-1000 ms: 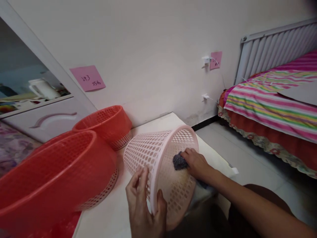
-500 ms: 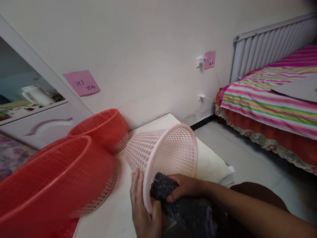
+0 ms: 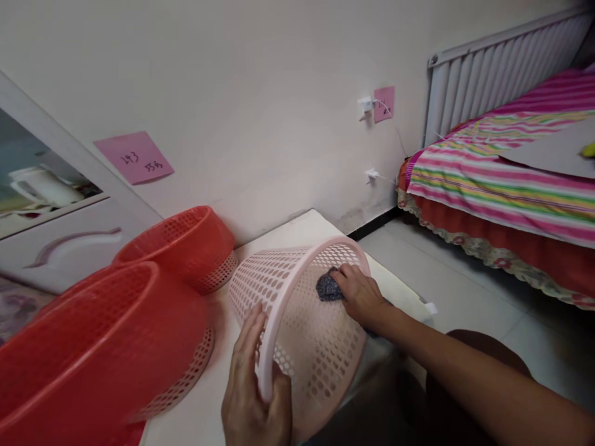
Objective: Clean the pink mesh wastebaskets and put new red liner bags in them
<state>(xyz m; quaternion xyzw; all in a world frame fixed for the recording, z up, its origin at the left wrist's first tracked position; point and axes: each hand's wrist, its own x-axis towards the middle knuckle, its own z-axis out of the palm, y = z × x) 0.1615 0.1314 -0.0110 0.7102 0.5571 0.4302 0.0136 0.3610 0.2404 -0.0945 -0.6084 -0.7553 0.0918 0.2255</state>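
- My left hand (image 3: 253,396) sits at 6 o'clock in my view, fingers curled over the near rim of the pink basket (image 3: 297,322), thumb inside, fingers outside.
- The pink basket lies on its side on the white tabletop (image 3: 297,232), mouth toward me, its closed end pointing to 11 o'clock.
- My right hand (image 3: 360,294) reaches into the basket's mouth from 4 o'clock, closed on a dark cloth (image 3: 328,288) pressed against the inner wall near the upper rim.
- At 9 o'clock two red baskets (image 3: 102,334) crowd the tabletop; the farther one just beside the pink basket's closed end, whether touching I cannot tell.
- The table's right edge runs close beside the basket's rim; beyond it, open floor (image 3: 465,279) stretches toward the striped bed (image 3: 502,179) at 2 o'clock.
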